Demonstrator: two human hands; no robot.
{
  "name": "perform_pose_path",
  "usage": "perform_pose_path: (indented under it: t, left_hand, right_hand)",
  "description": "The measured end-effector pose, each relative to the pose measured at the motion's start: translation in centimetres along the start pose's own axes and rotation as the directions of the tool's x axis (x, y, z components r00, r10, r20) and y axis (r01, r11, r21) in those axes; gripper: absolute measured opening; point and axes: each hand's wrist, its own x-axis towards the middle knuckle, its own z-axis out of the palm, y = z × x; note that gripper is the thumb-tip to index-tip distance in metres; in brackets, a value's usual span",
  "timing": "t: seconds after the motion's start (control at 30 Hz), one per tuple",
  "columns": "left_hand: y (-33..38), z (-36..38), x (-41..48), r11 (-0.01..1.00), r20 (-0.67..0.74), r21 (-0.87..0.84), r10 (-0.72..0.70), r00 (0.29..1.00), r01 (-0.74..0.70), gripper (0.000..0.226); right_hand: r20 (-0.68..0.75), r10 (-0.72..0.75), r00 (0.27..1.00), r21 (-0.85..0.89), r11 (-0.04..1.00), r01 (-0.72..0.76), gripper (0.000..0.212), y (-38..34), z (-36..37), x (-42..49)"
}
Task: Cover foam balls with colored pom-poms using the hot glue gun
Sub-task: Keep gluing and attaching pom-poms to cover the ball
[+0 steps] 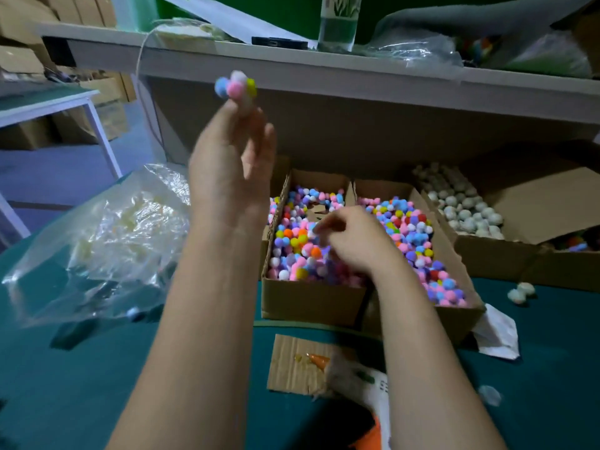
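- Clear bag (107, 235) at left: not needed now.
- Left hand (227, 164) up high, middle of frame; fingertips pinch foam ball (243, 103).
- Few pom-poms (234, 88) stuck on top; lots left to cover, I think. Keep ball steady, bare side up.
- Right hand (350, 238) digs in pom-pom box (311, 303), fingers curled. Blurry, cannot tell if one caught. Pick just one.
- Glue gun (373, 394) low in frame, on cardboard (292, 362). Tip hot, mind fingers.
- Spare foam balls (467, 209) in box, far right.

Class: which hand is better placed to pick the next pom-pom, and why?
Right. The right hand is down in the pom-pom box; the left hand is raised, gripping the partly covered foam ball.
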Motion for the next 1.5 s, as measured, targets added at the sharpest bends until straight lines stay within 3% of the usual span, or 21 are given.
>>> perform_pose_path:
  t: [0.07,0.13,0.2,0.3,0.43,0.5,0.57,0.63,0.7,0.8,0.93,1.03,1.13,1.23,1.37,1.43,1.5]
  left_hand:
    - [-1.3,-0.9,1.0,0.995,-0.011,0.083,-0.062,0.998,0.063,0.019]
    - [-2.1,-1.7,1.7,0.990,-0.047,0.092,-0.103,0.994,0.107,0.016]
    - [-2.5,-2.4,2.2,0.988,-0.085,0.070,-0.132,0.988,0.139,0.015]
    - [-2.4,-3.4,2.6,0.984,-0.118,0.097,-0.140,0.983,0.152,0.013]
    - [-2.0,-4.8,2.9,0.983,-0.153,0.107,-0.131,0.980,0.148,0.006]
    - [-2.0,-5.1,3.0,0.982,-0.168,0.103,-0.140,0.976,0.159,0.005]
    - [-2.1,-5.2,3.1,0.979,-0.163,0.107,-0.156,0.974,0.175,0.006]
    - [-2.2,-5.3,3.2,0.975,-0.150,0.123,-0.167,0.974,0.186,0.008]
    - [-2.4,-5.4,3.1,0.973,-0.143,0.130,-0.172,0.975,0.191,0.009]
    - [-2.5,-5.6,3.0,0.972,-0.146,0.129,-0.178,0.973,0.197,0.008]
    - [-2.4,-6.0,3.0,0.970,-0.142,0.136,-0.183,0.973,0.202,0.008]
    - [-2.4,-6.2,3.0,0.970,-0.150,0.130,-0.185,0.971,0.205,0.004]
    - [-2.6,-6.2,2.7,0.971,-0.146,0.107,-0.197,0.970,0.213,0.006]
    - [-2.6,-6.2,2.4,0.971,-0.139,0.103,-0.200,0.970,0.215,0.012]
    - [-2.6,-6.4,1.9,0.967,-0.126,0.136,-0.198,0.972,0.215,0.016]
    - [-2.5,-6.4,1.6,0.964,-0.124,0.145,-0.204,0.971,0.221,0.010]
    - [-2.5,-6.4,1.3,0.961,-0.124,0.146,-0.216,0.969,0.233,0.008]
  right_hand:
    - [0.350,-0.024,0.936,-0.024,0.999,0.035,0.018,-0.7,-0.1,-0.1]
    - [0.465,-0.019,0.885,-0.195,0.973,0.123,0.026,-1.2,0.7,0.5]
    - [0.425,0.017,0.905,-0.269,0.957,0.108,0.033,-1.3,1.4,1.7]
    - [0.203,0.026,0.979,-0.297,0.954,0.036,0.043,-0.8,0.6,3.3]
    - [0.077,0.004,0.997,-0.029,1.000,-0.002,0.040,-0.3,-1.5,3.6]
    - [0.119,-0.001,0.993,0.070,0.998,-0.007,0.032,-0.7,-2.1,2.9]
    - [0.289,-0.022,0.957,0.073,0.997,0.001,0.029,-1.4,-2.1,2.1]
    - [0.477,-0.028,0.879,-0.056,0.996,0.063,0.027,-2.1,-1.1,1.5]
    - [0.561,-0.018,0.827,-0.219,0.961,0.170,0.023,-2.5,0.5,1.3]
    - [0.487,-0.011,0.874,-0.291,0.941,0.174,0.030,-2.3,1.9,1.9]
    - [0.326,-0.043,0.944,-0.229,0.966,0.123,0.027,-1.6,0.6,2.2]
    - [0.427,-0.126,0.895,-0.149,0.967,0.208,0.009,-2.0,0.5,1.2]
    - [0.553,-0.113,0.826,-0.207,0.941,0.267,0.012,-2.5,1.8,0.5]
    - [0.559,-0.116,0.821,-0.231,0.929,0.289,0.019,-2.5,2.2,0.1]
    - [0.555,-0.145,0.819,-0.092,0.968,0.234,0.014,-2.0,1.6,-0.7]
    - [0.475,-0.177,0.862,-0.023,0.977,0.213,0.011,-1.6,1.4,-1.0]
    - [0.289,-0.173,0.941,0.080,0.985,0.156,0.013,-1.1,1.2,-1.5]
